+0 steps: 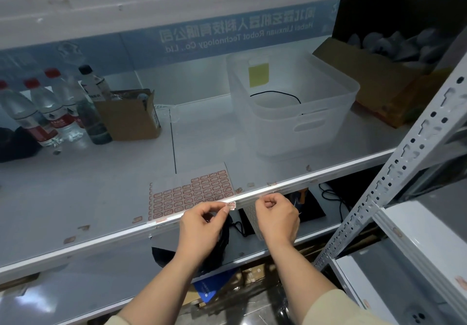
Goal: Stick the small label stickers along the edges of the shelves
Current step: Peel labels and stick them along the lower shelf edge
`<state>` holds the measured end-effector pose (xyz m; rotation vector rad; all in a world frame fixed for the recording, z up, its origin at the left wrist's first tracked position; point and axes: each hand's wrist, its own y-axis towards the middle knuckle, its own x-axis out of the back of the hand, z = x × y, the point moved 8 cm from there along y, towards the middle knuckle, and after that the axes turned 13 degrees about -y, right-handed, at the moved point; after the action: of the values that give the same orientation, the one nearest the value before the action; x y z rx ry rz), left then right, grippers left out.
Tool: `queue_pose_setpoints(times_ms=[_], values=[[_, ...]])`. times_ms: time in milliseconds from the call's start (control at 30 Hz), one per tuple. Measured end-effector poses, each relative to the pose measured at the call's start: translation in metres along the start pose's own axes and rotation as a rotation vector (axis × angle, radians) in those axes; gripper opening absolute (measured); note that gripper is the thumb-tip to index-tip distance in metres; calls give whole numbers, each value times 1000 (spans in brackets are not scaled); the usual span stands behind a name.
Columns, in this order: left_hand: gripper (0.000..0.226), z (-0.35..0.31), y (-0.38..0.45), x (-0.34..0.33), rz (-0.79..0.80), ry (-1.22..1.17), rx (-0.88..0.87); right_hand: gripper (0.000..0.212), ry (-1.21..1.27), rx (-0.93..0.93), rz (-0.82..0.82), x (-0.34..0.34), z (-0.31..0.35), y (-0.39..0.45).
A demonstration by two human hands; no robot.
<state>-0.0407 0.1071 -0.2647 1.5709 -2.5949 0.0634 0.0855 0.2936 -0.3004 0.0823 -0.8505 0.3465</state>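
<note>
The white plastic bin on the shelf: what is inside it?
Inside the bin lie a thin black cable and a yellow paper. The near wall hides part of the floor.

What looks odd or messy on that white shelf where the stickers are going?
Several small label stickers lie crooked and scattered on the shelf's top surface instead of lined along the front edge. The sticker sheet overhangs that edge slightly. The left hand pinches one label there.

Readable text: one banner only.
Blue banner behind the shelf, far beyond the left hand, reads mirrored: "Hebei Linxuan Robot Technology Co., Ltd." under mirrored Chinese characters. Bottle labels and sticker sheet print too small to read.
</note>
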Motion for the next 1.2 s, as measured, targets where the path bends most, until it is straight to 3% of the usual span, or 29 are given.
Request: queue_pose_setpoints(times_ms=[1200], values=[[8,-4,0,-12,32,11,28,9,58,14,-4,-5,-10,4]])
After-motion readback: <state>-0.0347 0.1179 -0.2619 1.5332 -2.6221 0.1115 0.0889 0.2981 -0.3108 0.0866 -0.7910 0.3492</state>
